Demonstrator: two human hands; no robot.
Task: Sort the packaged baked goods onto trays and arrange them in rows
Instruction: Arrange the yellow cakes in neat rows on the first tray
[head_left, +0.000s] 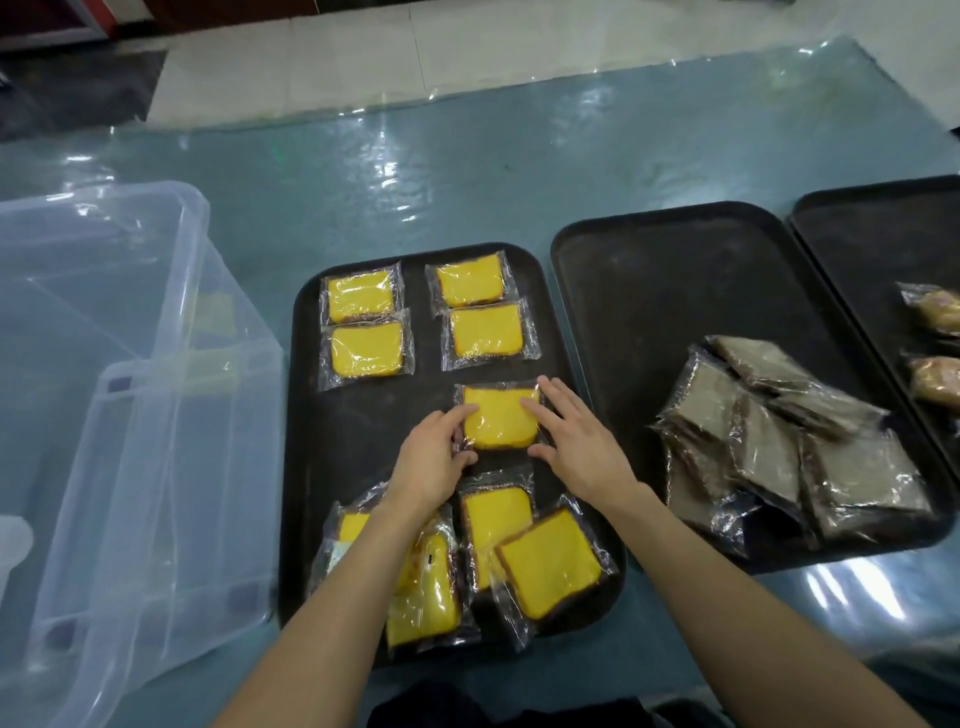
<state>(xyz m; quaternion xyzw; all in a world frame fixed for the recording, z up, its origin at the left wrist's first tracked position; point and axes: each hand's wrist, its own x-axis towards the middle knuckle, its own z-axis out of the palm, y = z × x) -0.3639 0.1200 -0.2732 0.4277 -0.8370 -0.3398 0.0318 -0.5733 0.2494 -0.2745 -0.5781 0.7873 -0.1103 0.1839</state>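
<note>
Head view: left grip (431, 457) pinches cake packet (498, 423) edge, right grip (576, 447) rests flat on it. Slick wrap could skid on tray (363, 431), skewing the row.

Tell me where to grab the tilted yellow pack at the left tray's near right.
Pinch the tilted yellow pack by its clear flap at the near-left end, coming from the near side: it rests slanted on a neighbour, and that flap juts free.

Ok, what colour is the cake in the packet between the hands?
Bright yellow with a thin brown crust, in a clear packet; head view shows it.
</note>
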